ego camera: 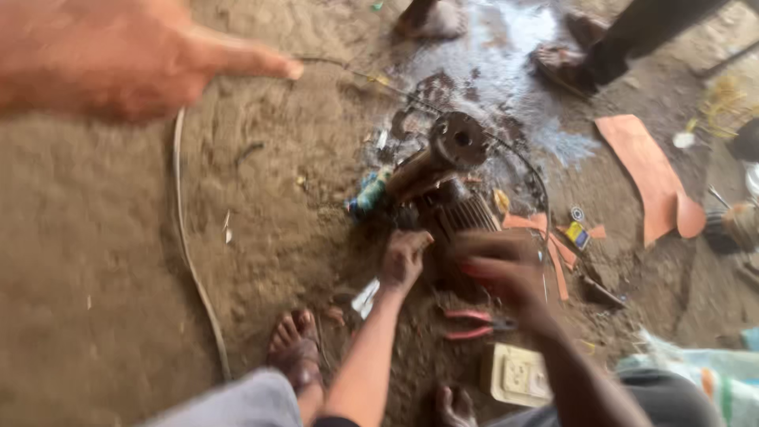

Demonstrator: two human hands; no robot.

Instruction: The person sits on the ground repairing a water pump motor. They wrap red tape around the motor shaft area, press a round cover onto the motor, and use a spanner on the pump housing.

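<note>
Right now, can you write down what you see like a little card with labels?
Place: dirt ground with a wet patch
Left hand: left hand rests on the rusty motor's finned body
Right hand: right hand at the motor's right side, blurred, seems to grip something red
Another hand: big blurred hand points from the top left
Nearby: red-handled pliers, white socket box, orange scraps, thin cable
Feet: bare foot by the left arm
</note>
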